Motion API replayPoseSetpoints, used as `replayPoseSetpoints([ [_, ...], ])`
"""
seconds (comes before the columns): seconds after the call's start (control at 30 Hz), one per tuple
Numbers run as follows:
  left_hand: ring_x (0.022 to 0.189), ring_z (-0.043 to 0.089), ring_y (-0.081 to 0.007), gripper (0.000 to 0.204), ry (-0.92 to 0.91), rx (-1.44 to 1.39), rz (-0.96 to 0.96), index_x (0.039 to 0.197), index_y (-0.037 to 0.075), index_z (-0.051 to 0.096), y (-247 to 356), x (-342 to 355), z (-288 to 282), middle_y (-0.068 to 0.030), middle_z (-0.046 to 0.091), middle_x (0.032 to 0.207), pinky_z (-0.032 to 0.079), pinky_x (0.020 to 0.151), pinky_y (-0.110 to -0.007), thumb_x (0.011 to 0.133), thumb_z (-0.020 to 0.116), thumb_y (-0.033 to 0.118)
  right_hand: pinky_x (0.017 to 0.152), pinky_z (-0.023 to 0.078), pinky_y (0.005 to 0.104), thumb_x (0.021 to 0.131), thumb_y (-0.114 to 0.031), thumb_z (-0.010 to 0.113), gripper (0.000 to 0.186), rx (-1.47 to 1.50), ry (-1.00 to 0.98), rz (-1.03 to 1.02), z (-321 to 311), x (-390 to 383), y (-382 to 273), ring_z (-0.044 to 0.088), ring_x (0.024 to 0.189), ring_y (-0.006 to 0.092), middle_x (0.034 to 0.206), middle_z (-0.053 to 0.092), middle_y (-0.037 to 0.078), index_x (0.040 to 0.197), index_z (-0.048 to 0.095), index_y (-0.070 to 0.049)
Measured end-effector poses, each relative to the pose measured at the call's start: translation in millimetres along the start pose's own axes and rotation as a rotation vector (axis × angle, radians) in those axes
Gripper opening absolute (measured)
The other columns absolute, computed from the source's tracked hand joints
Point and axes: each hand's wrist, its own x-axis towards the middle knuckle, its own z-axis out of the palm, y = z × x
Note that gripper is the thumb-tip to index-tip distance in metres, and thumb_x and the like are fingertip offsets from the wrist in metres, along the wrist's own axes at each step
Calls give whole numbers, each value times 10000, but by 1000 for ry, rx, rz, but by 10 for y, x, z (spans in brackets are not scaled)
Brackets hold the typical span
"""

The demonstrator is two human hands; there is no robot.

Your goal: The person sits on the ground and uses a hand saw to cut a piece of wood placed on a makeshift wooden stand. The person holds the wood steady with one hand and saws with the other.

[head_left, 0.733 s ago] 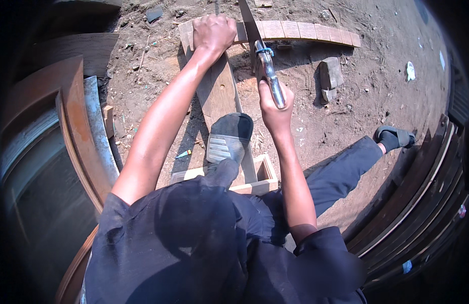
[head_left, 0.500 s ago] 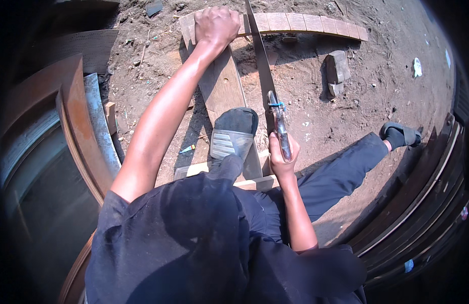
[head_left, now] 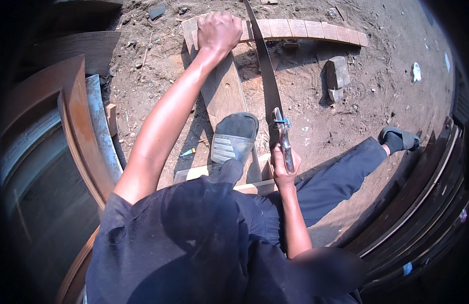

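Observation:
My left hand (head_left: 218, 33) is closed over a thin wooden strip (head_left: 308, 29) with cross lines, pressing it at the far end of a plank (head_left: 224, 83). My right hand (head_left: 285, 167) grips the worn metal handle of a handsaw (head_left: 267, 71), pulled low toward my body. The long blade reaches up across the strip, just right of my left hand. My sandalled foot (head_left: 234, 134) bears on the plank, whose near end lies at a pale wooden box (head_left: 255, 188). My fingertips on the strip are hidden.
Wooden blocks (head_left: 337, 73) lie on the dirt ground (head_left: 371, 96) to the right. A framed panel (head_left: 72, 121) and weathered boards (head_left: 100, 131) stand at the left. Dark stacked planks (head_left: 417, 202) line the lower right. My other leg (head_left: 346, 175) stretches out to the right.
My right hand has drawn the saw down toward my body and a little to the right. My left hand stays on the strip, shifted slightly right.

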Motion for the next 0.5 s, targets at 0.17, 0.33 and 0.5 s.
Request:
replayPoseSetpoints([
  [0.17, 737, 646, -323, 383, 47, -66, 27, 737, -8, 661, 65, 15, 11, -193, 665, 766, 441, 830, -488, 856, 400, 246, 470, 354, 295, 830, -40, 574, 160, 130, 40, -90, 320, 1027, -407, 445, 514, 86, 555, 492, 43, 684, 536, 13],
  [0.33, 795, 646, -321, 390, -15, -56, -20, 761, -10, 670, 100, 45, -3, -198, 668, 800, 434, 854, -484, 862, 402, 255, 466, 346, 289, 824, -53, 572, 165, 152, 40, -79, 426, 1221, -564, 439, 500, 78, 539, 472, 36, 677, 525, 6],
  [0.5, 803, 643, -327, 381, -61, 2, 18, 795, -18, 671, 31, 18, 12, -199, 667, 812, 426, 840, -492, 859, 411, 252, 478, 410, 328, 805, 6, 551, 74, 0, 25, 4, -83, 58, 100, 545, 487, 182, 580, 542, 125, 770, 605, 42],
])
